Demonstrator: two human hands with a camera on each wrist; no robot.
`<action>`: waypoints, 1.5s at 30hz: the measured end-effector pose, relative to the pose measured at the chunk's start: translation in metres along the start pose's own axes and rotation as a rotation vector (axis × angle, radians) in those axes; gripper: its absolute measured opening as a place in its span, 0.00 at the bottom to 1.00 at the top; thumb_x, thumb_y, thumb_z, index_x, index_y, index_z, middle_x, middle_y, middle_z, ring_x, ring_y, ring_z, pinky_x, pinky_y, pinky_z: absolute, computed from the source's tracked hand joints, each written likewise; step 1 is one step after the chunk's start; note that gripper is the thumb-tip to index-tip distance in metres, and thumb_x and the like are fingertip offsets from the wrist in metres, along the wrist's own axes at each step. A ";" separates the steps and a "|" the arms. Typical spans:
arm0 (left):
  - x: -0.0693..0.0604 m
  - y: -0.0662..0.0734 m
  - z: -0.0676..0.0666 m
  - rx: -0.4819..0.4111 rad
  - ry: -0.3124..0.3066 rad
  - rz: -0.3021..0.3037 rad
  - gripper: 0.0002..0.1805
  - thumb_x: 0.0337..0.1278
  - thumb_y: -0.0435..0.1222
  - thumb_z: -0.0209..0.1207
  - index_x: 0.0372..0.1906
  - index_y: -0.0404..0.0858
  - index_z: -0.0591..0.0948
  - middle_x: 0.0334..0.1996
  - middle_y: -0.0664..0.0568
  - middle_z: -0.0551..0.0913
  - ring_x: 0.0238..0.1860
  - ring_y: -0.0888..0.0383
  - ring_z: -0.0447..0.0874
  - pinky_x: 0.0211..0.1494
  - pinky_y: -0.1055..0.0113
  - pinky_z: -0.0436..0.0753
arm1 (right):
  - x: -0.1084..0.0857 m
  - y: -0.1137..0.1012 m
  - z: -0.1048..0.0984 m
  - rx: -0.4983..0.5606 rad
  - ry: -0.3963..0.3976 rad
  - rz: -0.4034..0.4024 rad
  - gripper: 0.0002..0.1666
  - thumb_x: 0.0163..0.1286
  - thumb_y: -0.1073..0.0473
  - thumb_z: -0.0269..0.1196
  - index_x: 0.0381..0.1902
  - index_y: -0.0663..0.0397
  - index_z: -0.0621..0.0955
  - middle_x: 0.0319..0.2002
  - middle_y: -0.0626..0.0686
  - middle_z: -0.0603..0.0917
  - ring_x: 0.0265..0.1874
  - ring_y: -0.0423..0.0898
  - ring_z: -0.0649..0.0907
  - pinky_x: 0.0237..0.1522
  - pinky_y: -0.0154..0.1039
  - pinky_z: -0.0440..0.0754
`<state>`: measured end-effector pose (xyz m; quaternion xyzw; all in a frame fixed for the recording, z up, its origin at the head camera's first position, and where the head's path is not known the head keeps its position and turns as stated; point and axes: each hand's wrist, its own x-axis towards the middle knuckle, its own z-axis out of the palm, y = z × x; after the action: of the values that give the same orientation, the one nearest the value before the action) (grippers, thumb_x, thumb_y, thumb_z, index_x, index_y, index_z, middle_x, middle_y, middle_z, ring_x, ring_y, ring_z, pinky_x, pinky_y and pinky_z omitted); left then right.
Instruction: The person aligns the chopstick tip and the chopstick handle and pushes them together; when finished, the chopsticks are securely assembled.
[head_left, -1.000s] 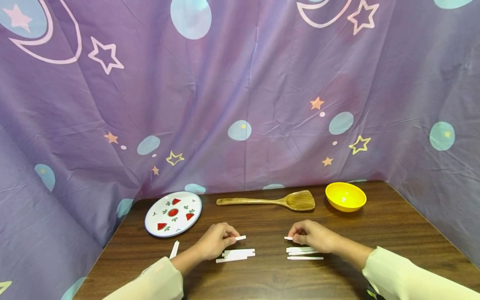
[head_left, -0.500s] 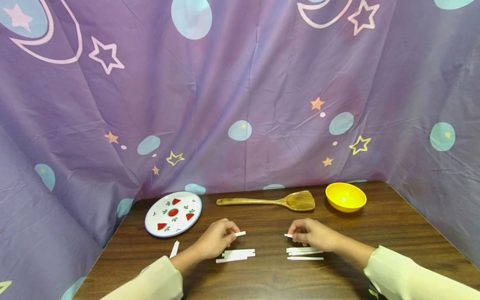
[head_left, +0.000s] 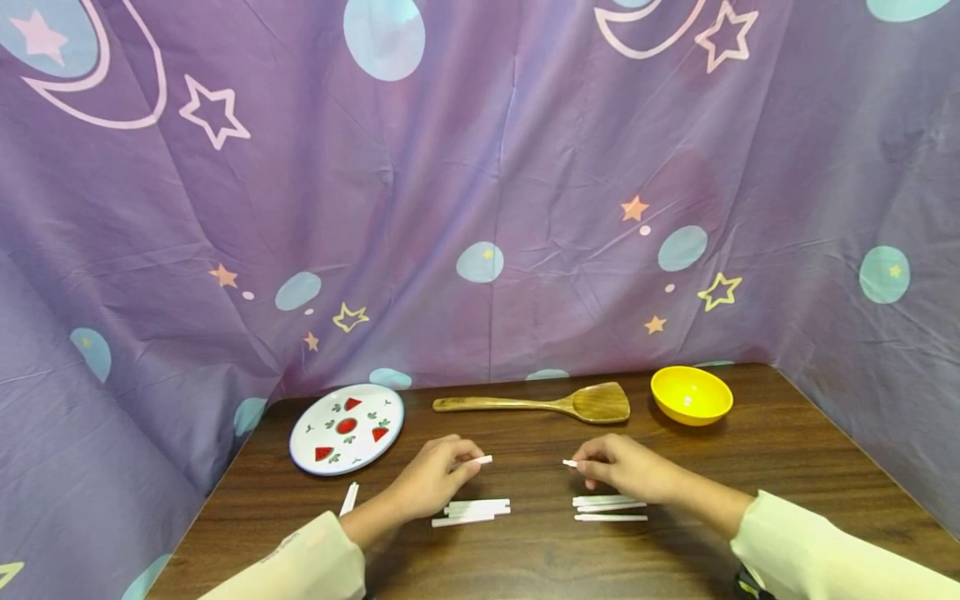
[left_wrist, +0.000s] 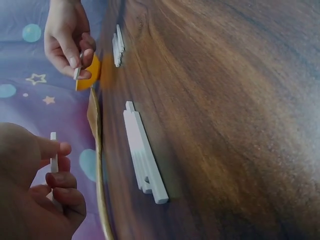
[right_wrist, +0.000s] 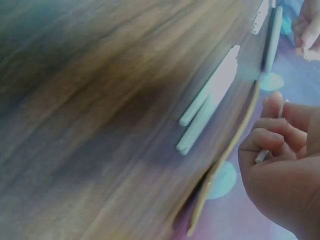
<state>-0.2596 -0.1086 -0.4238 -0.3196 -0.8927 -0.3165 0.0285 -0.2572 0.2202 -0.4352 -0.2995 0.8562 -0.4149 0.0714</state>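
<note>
My left hand point(head_left: 433, 477) pinches a thin white stick point(head_left: 486, 459) between thumb and fingers, above the table. In the left wrist view this stick point(left_wrist: 53, 150) runs along the curled fingers, which cover part of it. Facing it, my right hand point(head_left: 626, 468) grips another white stick point(head_left: 569, 462), whose narrow tip points left. The right wrist view shows that stick's other end point(right_wrist: 261, 157) poking out below the fingers. A gap separates the two held sticks. Nearer the front lie a left group of white sticks point(head_left: 477, 507) and a right group point(head_left: 606, 502), several in each.
More white sticks point(head_left: 349, 498) lie beside the left forearm. Along the back stand a white plate with watermelon prints point(head_left: 315, 450), a wooden spatula point(head_left: 600, 403) and a yellow bowl point(head_left: 692, 404). A purple curtain point(head_left: 420, 333) hangs behind the brown table point(head_left: 540, 550).
Both held sticks have risen a little off the table. The right one now shows more of its tip and sits slightly farther left. Everything on the table stays put.
</note>
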 end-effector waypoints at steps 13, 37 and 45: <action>0.001 0.024 -0.008 0.072 -0.043 0.082 0.07 0.73 0.33 0.58 0.46 0.40 0.86 0.19 0.64 0.69 0.20 0.71 0.64 0.25 0.73 0.69 | 0.004 -0.034 0.003 -0.135 0.043 -0.121 0.07 0.79 0.58 0.59 0.38 0.45 0.82 0.22 0.38 0.77 0.21 0.32 0.74 0.23 0.31 0.73; 0.001 0.054 -0.009 0.172 -0.015 0.263 0.09 0.76 0.38 0.57 0.46 0.40 0.86 0.37 0.56 0.88 0.36 0.69 0.81 0.43 0.72 0.83 | 0.006 -0.082 0.017 -0.447 0.162 -0.343 0.06 0.76 0.60 0.63 0.36 0.45 0.83 0.26 0.36 0.79 0.26 0.29 0.73 0.30 0.30 0.77; 0.002 0.057 -0.009 0.152 -0.019 0.268 0.07 0.76 0.37 0.57 0.44 0.42 0.85 0.34 0.57 0.86 0.32 0.70 0.77 0.39 0.75 0.80 | 0.005 -0.083 0.019 -0.440 0.166 -0.354 0.07 0.76 0.60 0.62 0.36 0.43 0.82 0.26 0.36 0.79 0.26 0.29 0.73 0.30 0.30 0.77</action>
<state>-0.2288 -0.0791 -0.3849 -0.4358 -0.8637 -0.2382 0.0861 -0.2170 0.1650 -0.3842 -0.4176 0.8629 -0.2484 -0.1388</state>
